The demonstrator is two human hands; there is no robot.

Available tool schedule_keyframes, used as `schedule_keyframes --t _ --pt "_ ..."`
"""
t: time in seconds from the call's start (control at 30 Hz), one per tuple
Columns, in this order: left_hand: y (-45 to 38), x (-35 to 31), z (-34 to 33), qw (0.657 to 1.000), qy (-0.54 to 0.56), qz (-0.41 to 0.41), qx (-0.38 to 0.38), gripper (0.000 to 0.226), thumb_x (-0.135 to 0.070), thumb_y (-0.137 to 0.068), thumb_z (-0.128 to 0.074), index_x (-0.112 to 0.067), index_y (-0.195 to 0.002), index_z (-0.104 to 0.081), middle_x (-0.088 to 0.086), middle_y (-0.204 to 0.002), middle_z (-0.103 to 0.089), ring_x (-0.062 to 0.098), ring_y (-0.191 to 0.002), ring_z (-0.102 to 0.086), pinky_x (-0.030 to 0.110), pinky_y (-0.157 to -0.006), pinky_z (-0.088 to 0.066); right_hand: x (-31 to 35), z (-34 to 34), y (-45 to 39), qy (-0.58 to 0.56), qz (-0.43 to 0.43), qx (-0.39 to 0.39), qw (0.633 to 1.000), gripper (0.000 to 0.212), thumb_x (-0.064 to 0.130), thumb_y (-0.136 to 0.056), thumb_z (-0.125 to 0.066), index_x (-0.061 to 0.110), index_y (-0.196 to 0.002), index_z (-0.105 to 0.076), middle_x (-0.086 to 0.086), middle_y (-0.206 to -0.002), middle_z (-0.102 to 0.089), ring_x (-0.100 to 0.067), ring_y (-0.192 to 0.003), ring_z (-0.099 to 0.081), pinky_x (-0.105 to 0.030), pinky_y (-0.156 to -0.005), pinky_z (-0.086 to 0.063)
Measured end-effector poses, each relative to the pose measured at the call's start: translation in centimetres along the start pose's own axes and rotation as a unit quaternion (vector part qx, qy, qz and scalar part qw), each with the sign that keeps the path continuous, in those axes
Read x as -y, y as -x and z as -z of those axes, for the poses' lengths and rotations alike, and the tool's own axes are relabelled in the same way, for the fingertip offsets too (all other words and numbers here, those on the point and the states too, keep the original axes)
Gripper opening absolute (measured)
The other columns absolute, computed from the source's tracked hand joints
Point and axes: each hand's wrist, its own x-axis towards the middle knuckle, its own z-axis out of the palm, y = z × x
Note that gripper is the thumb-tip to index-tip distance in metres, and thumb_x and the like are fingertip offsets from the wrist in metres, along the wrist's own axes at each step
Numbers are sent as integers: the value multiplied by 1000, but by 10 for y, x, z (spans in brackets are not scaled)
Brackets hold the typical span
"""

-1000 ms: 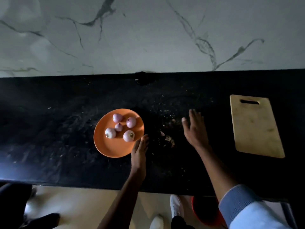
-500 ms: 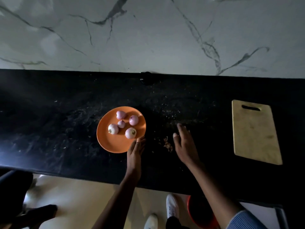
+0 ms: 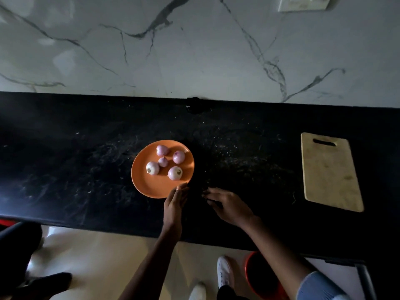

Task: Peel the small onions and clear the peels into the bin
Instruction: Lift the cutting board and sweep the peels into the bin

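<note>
Several peeled small onions lie on an orange plate on the black counter. My left hand stands on its edge on the counter, fingers straight, fingertips touching the plate's near right rim. My right hand lies low on the counter just to its right, fingers pointing left toward the left hand. The dark gap between the two hands hides the peel scraps. A red bin sits on the floor under the counter's front edge, below my right forearm.
A wooden cutting board lies at the right of the counter. Fine peel crumbs dot the counter behind my hands. My white shoes are on the floor by the bin. A dark object is at lower left.
My right hand has swept left and toward the counter's front edge, closing on the left hand. The small peel pile seen earlier is now hidden between the hands.
</note>
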Motion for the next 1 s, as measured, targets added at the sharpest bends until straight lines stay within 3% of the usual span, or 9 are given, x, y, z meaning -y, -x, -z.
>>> schedule_keyframes --t 0.07,0.17,0.27,0.33,0.4,0.53,0.67,0.8,1.0 --pt "2 -1 -3 1000 -6 -1 13 27 -17 -106 -44 -7 -117 -67 10 -114 -73 23 -112 -67 24 -88 -53 -5 17 9 -32 -42 -92 994 27 23 -96 -61 15 -119 -73 3 -127 -67 -6 -121 -59 -21 -106 -43" --pt "4 -2 -8 1000 -7 2 22 28 -19 -106 -43 -9 -116 -67 11 -116 -72 22 -112 -67 25 -91 -51 -11 26 22 -15 -145 -194 970 44 29 -101 -55 17 -142 -55 11 -143 -50 -1 -136 -40 -19 -114 -32" --pt "4 2 -8 1000 -2 10 22 27 -18 -106 -43 -11 -114 -67 13 -117 -71 24 -114 -66 28 -92 -50 0 -4 29 26 -117 -128 985 57 44 -101 -44 17 -152 -41 5 -156 -37 -13 -149 -27 -32 -123 -19" --pt "3 5 -8 1000 -1 13 21 26 -15 -105 -44 -7 -117 -66 15 -118 -71 25 -114 -66 29 -93 -51 11 -28 24 42 -77 -79 993 57 47 -100 -41 18 -149 -46 -1 -156 -41 -17 -149 -31 -37 -124 -20" --pt "5 6 -6 1000 -8 14 26 29 -12 -105 -45 -2 -123 -64 15 -118 -71 27 -115 -66 32 -97 -51 22 -38 18 63 -54 -65 994 51 43 -100 -44 20 -144 -54 -5 -152 -48 -17 -144 -39 -32 -122 -24" --pt "9 4 -2 999 -15 8 32 29 -14 -105 -44 -3 -123 -64 13 -116 -72 25 -115 -66 32 -98 -50 22 -32 24 125 -12 -92 988 31 26 -95 -57 21 -122 -70 -5 -128 -65 -23 -112 -64 -32 -95 -53" --pt "12 4 -3 998 -33 9 49 27 -20 -106 -43 -10 -117 -66 11 -117 -71 24 -115 -65 34 -102 -48 18 -22 34 178 -19 -95 979 25 6 -82 -69 14 -105 -75 -6 -113 -69 -26 -98 -69 -33 -73 -62" --pt "18 5 -3 997 -42 14 65 31 -23 -106 -44 -6 -122 -65 13 -119 -70 23 -115 -66 32 -100 -50 19 -10 39 185 -52 -74 979 26 4 -86 -66 12 -110 -73 -5 -118 -66 -24 -112 -64 -38 -81 -60" --pt "22 10 0 995 -60 19 79 32 -23 -106 -44 -4 -122 -64 12 -119 -70 23 -115 -65 31 -99 -50 18 13 59 165 -44 -34 985 31 18 -98 -59 23 -127 -69 3 -136 -61 -14 -128 -54 -31 -101 -51"
